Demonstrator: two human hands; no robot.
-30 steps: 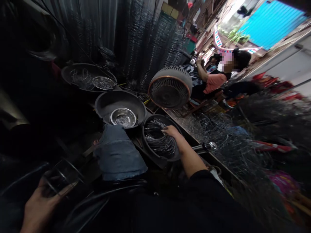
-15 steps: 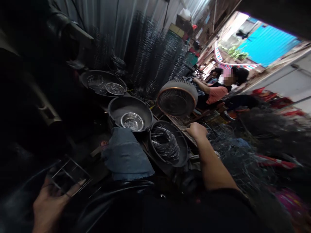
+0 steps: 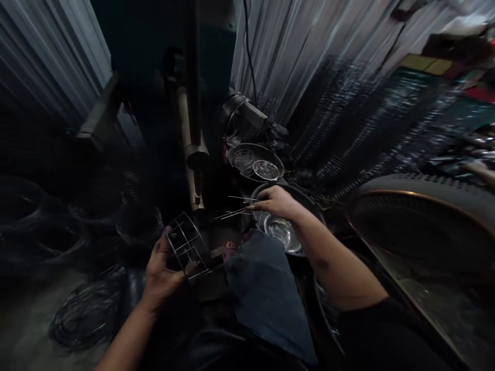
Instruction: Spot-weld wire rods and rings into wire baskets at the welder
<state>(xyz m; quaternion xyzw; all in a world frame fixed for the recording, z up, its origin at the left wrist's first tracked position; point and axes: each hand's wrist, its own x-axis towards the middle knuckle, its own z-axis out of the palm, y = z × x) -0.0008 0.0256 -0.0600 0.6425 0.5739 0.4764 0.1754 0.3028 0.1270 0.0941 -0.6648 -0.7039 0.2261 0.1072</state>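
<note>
My left hand (image 3: 162,273) is closed around a small frame of thin metal wire (image 3: 188,242), its fingers and thumb on opposite sides of it. To the right of it, my right hand (image 3: 276,202) pinches several thin straight metal wires (image 3: 234,212), whose free ends point left toward the frame. The wires and the frame are apart. Below my right hand stands a dark basin (image 3: 309,206) with a shiny metal bowl (image 3: 280,231) in it, partly covered by my forearm. A blue-grey cloth (image 3: 266,288) hangs in front of that basin.
Farther back, another basin (image 3: 257,149) holds wire rounds and a shiny dish. A machine with an upright metal column (image 3: 191,123) stands ahead. At right is a large round fan (image 3: 417,221). A wire coil (image 3: 83,314) lies on the left floor. Stacked wire goods (image 3: 340,118) lean against the corrugated wall.
The view has swung left. My right hand has moved from the basin with the wire coil toward my left hand, bringing the wires along. My left hand still holds the frame, now raised higher.
</note>
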